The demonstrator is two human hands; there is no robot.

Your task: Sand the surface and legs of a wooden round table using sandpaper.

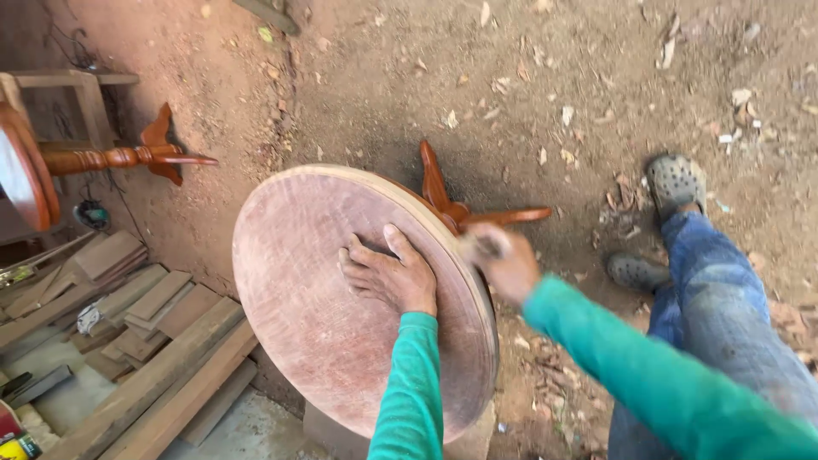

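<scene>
A round wooden tabletop (307, 281) lies tilted on its side, with reddish carved legs (464, 209) sticking out behind it. My left hand (390, 274) rests flat on the dusty top, fingers spread. My right hand (503, 260) is at the rim on the right, blurred, closed around something small that I cannot make out. Both arms wear green sleeves.
A second pedestal table (102, 160) lies on its side at the left. Planks and offcuts (145, 341) are stacked at lower left. A block (341, 434) props the tabletop from below. My jeans-clad legs and grey clogs (673, 183) are on the dirt ground at right.
</scene>
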